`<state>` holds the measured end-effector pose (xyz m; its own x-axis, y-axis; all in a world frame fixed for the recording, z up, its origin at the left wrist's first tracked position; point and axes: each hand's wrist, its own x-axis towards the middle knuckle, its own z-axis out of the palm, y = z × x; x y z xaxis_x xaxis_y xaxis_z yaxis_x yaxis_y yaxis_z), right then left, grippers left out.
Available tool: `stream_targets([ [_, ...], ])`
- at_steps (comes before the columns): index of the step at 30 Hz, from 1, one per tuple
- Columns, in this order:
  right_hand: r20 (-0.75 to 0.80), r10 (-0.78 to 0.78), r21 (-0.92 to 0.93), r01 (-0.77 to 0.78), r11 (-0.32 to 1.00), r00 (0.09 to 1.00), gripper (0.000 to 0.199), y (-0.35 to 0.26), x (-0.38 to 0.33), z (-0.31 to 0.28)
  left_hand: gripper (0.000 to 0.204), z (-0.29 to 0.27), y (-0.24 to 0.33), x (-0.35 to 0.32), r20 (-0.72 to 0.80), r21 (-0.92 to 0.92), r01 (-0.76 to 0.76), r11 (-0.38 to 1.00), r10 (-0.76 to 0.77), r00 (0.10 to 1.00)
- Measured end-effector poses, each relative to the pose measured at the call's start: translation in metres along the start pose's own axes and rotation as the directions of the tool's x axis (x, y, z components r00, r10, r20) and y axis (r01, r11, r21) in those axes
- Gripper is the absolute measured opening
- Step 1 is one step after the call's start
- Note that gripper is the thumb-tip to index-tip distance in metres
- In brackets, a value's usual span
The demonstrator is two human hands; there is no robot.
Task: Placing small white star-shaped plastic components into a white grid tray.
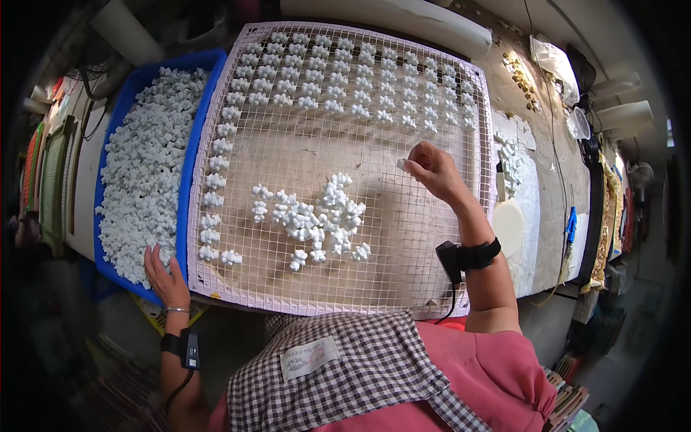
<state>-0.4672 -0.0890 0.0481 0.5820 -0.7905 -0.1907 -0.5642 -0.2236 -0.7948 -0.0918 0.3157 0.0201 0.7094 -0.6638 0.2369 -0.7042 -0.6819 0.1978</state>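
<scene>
Blue tub (195,144) heaped with knobbly white pieces (144,173); left hand (168,282) spread at near rim. Right hand (434,171) pinching small white piece (402,165) over wire grid (205,279).

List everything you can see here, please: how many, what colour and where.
Wire grid: one, pale, centre
White pieces in rows: many, white, grid's far and left sides
Loose pile: one, white, mid-grid
Blue tray: one, blue, left, full of uncounted white pieces
Large roll: one, white, beyond grid
Round disc: one, cream, right
Checked apron: one, dark-and-white, on the person
Wrist devices: two, black, one per forearm
Left hand: one, bare, at tray's near-right corner
Right hand: one, bare, above grid's right, pinching a small white piece
</scene>
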Motion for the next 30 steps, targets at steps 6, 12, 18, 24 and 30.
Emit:
stream_targets([
  [6,-0.203,-0.016,-0.284,-0.044,0.958,0.979,0.019,0.027,0.0,-0.011,0.039,0.001,-0.002,0.002,0.007,0.003,-0.018,1.0,0.018,1.0],
  [12,-0.05,-0.249,-0.235,0.231,0.944,0.967,0.02,0.025,-0.005,-0.01,0.038,0.003,-0.002,0.002,0.013,-0.009,-0.005,1.0,0.005,1.0],
  [18,-0.352,-0.29,-0.257,0.206,0.944,0.89,0.021,0.049,0.016,-0.047,0.039,0.002,-0.007,0.001,0.015,0.032,-0.021,0.999,0.02,1.0],
  [24,-0.347,-0.321,-0.385,0.178,0.906,0.881,0.015,0.074,0.031,-0.061,0.039,0.004,-0.003,0.003,0.029,0.02,-0.02,1.0,0.019,0.999],
  [30,-0.378,-0.336,-0.41,0.17,0.896,0.863,0.014,0.076,0.028,-0.055,0.04,-0.001,-0.002,0.002,0.033,0.008,0.01,1.0,-0.01,0.999],
])
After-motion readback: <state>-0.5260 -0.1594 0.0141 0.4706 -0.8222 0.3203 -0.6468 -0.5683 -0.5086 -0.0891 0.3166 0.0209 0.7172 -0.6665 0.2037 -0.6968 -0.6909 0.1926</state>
